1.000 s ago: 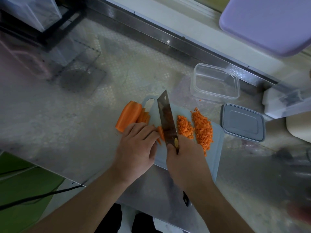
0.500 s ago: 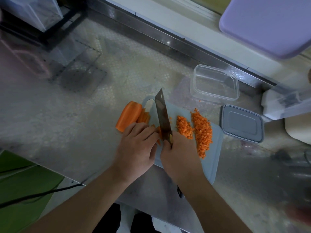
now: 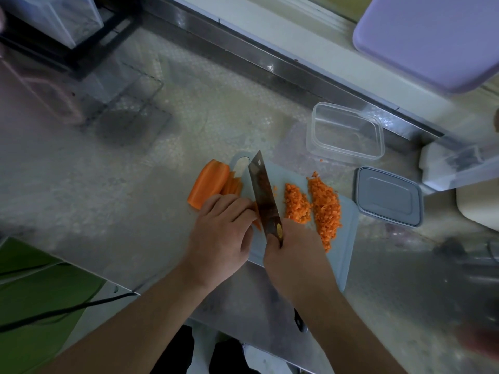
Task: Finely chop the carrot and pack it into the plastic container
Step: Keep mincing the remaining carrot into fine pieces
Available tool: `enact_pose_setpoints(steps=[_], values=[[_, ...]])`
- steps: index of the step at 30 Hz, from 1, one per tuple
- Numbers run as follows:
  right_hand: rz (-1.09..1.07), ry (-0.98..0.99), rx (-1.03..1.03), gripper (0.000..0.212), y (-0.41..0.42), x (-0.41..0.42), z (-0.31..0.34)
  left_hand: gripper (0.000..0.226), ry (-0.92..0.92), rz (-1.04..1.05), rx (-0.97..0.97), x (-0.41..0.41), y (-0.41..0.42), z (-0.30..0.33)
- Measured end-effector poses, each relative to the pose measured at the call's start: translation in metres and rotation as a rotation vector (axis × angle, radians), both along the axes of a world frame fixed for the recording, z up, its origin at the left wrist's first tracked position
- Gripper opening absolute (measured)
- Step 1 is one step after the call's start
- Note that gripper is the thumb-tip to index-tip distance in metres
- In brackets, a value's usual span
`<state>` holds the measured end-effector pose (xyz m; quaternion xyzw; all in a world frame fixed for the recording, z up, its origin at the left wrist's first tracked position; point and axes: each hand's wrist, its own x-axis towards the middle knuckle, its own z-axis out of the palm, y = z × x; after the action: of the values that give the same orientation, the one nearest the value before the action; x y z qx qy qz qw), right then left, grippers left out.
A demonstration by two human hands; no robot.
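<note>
A steel countertop [image 3: 113, 201], dull and smeared, filled most of the view; a raised metal ledge [image 3: 270, 63] ran along its far edge from 11 to 3 o'clock. A lilac board [image 3: 432, 36] was seen at 1 o'clock, a clear bin on a black frame [image 3: 67, 25] at 10 o'clock, green flooring [image 3: 35, 300] with a black cable [image 3: 67, 310] at 8 o'clock. A pale blue cutting board [image 3: 348, 238] lay at centre. The plastic container [image 3: 345, 132] stood open at 2 o'clock of the board, apart from it; its grey lid [image 3: 388, 197] lay flat at the board's 3 o'clock. An uncut carrot piece [image 3: 206, 184] rested at the board's 9 o'clock edge with carrot sticks [image 3: 233, 184] just beside it. Two heaps of chopped carrot [image 3: 313, 206] sat on the board at the blade's 3 o'clock. The left hand [image 3: 221, 236] was curled, fingers pressed down on carrot sticks against the blade. The right hand [image 3: 294, 255] was clamped round the handle of the cleaver [image 3: 263, 193], blade pointed to 12 o'clock.
</note>
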<state>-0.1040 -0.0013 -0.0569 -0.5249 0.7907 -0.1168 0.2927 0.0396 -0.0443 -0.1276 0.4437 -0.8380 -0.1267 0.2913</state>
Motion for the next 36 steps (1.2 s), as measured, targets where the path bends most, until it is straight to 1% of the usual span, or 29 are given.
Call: enact_pose_setpoints(steps=[2,6,11,13,17,22,27,36], values=[[-0.007,0.0,0.022,0.026,0.0,0.003,0.002,0.02,-0.002,0.002,-0.004,0.0,0.0,0.0],[-0.021,-0.016,0.017,0.031,-0.007,0.011,0.007,0.02,-0.022,-0.013,-0.006,0.0,0.0,-0.001],[-0.038,-0.032,-0.089,0.015,-0.015,0.007,-0.001,0.017,-0.006,-0.007,0.008,0.001,0.0,-0.001],[-0.043,-0.031,-0.114,0.018,-0.013,0.001,-0.003,0.017,0.007,-0.004,0.014,0.001,0.0,-0.002],[-0.023,-0.02,-0.091,0.028,-0.006,-0.004,-0.001,0.018,0.026,0.01,0.021,0.001,-0.001,-0.002],[-0.018,-0.005,-0.067,0.027,-0.003,-0.002,0.001,0.019,0.041,0.0,0.042,0.002,0.0,-0.002],[-0.018,-0.024,-0.042,0.035,-0.001,0.001,0.002,0.017,0.05,0.002,0.046,0.002,-0.001,0.0],[-0.031,-0.015,0.013,0.031,-0.003,0.008,0.004,0.014,0.07,0.02,0.038,0.002,0.001,-0.001]])
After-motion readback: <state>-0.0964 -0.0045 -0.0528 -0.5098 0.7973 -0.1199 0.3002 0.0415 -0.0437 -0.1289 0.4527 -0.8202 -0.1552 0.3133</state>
